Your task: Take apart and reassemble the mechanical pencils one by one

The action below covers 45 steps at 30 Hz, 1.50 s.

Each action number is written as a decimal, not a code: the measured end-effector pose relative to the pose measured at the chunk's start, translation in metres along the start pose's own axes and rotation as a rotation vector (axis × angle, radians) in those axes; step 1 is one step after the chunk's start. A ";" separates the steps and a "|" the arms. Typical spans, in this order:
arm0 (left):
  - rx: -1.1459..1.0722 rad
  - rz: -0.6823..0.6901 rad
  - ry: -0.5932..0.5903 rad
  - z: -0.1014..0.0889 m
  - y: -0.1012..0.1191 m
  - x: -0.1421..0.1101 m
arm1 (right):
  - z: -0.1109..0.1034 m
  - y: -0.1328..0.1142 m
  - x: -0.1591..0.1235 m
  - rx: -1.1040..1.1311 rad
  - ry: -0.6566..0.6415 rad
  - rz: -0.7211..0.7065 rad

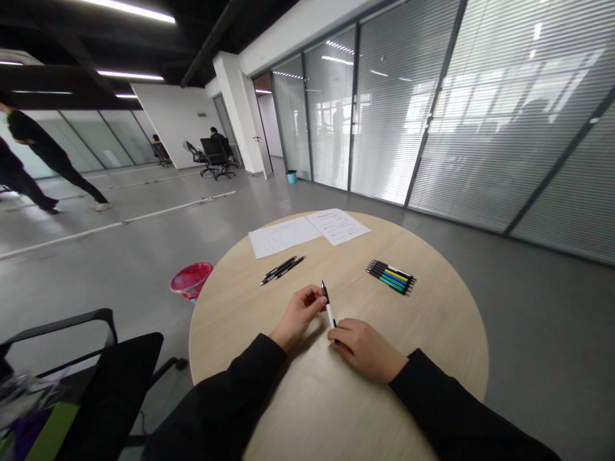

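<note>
Both my hands hold one white pen (329,310) with a black tip over the round wooden table (432,320). My left hand (300,315) pinches its black upper end with curled fingers. My right hand (365,349) grips its lower end, fingers folded. A few black pens (282,269) lie side by side ahead of my left hand. Several coloured pens (391,276), yellow, blue and green among them, lie in a row ahead of my right hand. Both forearms, in black sleeves, rest on the table.
Two printed sheets of paper (307,230) lie at the table's far edge. A red mesh bin (191,280) stands on the floor to the left. A black office chair (91,358) is at my near left. People walk and sit far off; glass partitions line the right.
</note>
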<state>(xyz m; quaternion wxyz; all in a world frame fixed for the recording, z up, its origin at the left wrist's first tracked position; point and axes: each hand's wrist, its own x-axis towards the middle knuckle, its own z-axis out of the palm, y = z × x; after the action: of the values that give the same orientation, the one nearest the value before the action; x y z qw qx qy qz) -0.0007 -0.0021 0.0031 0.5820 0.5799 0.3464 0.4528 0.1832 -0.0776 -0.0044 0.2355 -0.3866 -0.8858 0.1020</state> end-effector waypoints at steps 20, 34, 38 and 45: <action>0.022 0.025 0.038 -0.002 -0.003 0.002 | 0.000 0.001 0.000 0.047 -0.008 0.070; 0.022 0.067 0.050 -0.005 -0.005 0.003 | 0.007 0.014 -0.002 0.436 0.184 0.283; -0.001 0.057 0.041 -0.008 -0.004 0.003 | 0.007 0.020 -0.002 0.574 0.229 0.355; -0.027 0.018 0.032 -0.007 -0.001 0.001 | 0.001 0.024 0.001 0.485 0.235 0.295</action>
<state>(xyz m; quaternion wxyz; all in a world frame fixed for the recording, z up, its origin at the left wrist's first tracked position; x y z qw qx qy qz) -0.0066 0.0010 0.0016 0.5803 0.5676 0.3442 0.4717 0.1969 -0.0605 -0.0135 0.4046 -0.4526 -0.7366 0.2981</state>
